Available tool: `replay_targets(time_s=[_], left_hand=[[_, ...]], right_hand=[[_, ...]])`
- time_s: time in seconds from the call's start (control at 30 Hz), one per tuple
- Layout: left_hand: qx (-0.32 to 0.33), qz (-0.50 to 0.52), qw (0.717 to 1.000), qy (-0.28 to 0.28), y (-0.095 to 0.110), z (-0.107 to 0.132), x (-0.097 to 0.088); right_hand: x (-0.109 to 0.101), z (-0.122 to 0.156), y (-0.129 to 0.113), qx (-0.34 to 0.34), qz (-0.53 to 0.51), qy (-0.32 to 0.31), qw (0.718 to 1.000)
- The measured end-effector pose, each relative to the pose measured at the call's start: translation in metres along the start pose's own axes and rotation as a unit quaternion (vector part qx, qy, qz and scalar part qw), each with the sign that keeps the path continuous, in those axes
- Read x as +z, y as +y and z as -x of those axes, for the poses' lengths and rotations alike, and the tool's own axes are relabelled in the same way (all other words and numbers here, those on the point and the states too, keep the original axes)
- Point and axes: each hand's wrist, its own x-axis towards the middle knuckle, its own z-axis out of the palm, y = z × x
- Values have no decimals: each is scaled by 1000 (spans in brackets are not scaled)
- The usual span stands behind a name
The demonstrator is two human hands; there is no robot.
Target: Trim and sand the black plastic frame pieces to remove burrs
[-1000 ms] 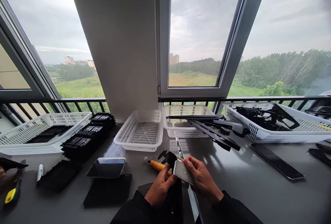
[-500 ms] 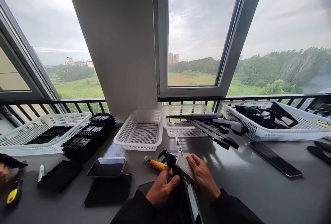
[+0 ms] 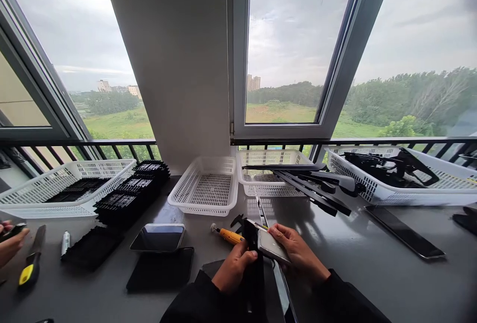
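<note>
My left hand [image 3: 233, 269] and my right hand [image 3: 298, 251] are both closed on a small grey phone-like panel [image 3: 272, 245], held just above the grey table near its front edge. The left fingers also grip the black jaw of a caliper [image 3: 250, 231] that clamps the panel's left end. The caliper's long metal rule [image 3: 281, 288] runs toward me between my dark sleeves. An orange-handled screwdriver [image 3: 228, 235] lies on the table just left of my hands.
White baskets [image 3: 204, 189] line the back edge; black strips [image 3: 313, 191] lie across one. Black tray stacks [image 3: 128, 194] sit at left. Phones [image 3: 158, 237] lie left of my hands, one [image 3: 404, 232] at right. Another person's hand [image 3: 9, 246] shows at far left beside a yellow-tipped tool [image 3: 30, 269].
The panel has tilted flatter and moved slightly right in my hands. The other person's hand has come further into view at the left edge.
</note>
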Motion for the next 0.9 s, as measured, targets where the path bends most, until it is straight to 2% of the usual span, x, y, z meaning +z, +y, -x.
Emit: replay_targets(time_s=[0.1,0.27,0.5,0.63,0.7,0.83,0.9], left_hand=[[-3,-2,1000,-10,-3,-1,0],[-19,5,1000,7,-9,-4,0],[-16,-30,999,-14,6,2,5],[-3,-42,999,-16,7,0,6],[3,-38,999,-22,5,-1,7],[16,-28,998,-56,3,-2,10],[21,-38,997,-67,3,-1,10]], right_hand=[[-3,0,0,3,-5,-3,1000],[-2,2,-2,10,-7,6,1000],[3,2,2,-15,-7,33,999],[12,5,0,-29,-5,13,999],[14,7,-3,-51,2,16,999],[12,9,-10,-130,12,86,988],[9,8,-11,-147,11,103,984]])
